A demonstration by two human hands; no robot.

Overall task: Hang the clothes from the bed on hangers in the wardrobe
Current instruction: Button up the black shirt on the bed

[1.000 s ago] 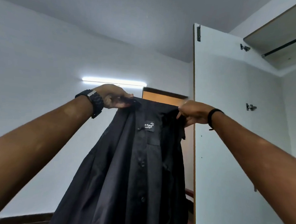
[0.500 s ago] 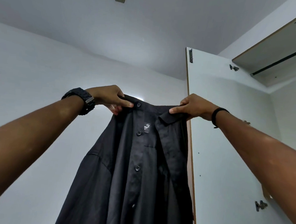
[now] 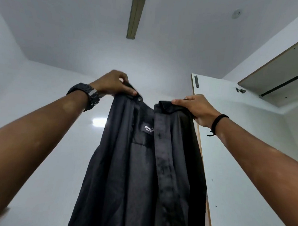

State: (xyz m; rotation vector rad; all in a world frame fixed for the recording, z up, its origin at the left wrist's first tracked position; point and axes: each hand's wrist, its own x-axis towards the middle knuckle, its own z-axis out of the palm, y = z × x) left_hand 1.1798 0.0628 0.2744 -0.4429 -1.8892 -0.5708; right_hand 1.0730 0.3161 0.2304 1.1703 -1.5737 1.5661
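A black button-up shirt [image 3: 141,173] hangs down in front of me, held high by its collar with the front spread open and its inner label showing. My left hand [image 3: 111,84] pinches the left end of the collar. My right hand [image 3: 195,107] grips the right end of the collar and the placket beneath it. No hanger is in view.
The open white wardrobe door [image 3: 242,152] stands just right of the shirt, its edge behind my right hand. The wardrobe's top panel [image 3: 281,75] with a dark rail juts in at the upper right. A ceiling fan blade [image 3: 136,15] is overhead. White walls lie behind.
Both hands have lifted the shirt higher and pulled the collar ends apart, opening its front. My view has tilted up toward the ceiling.
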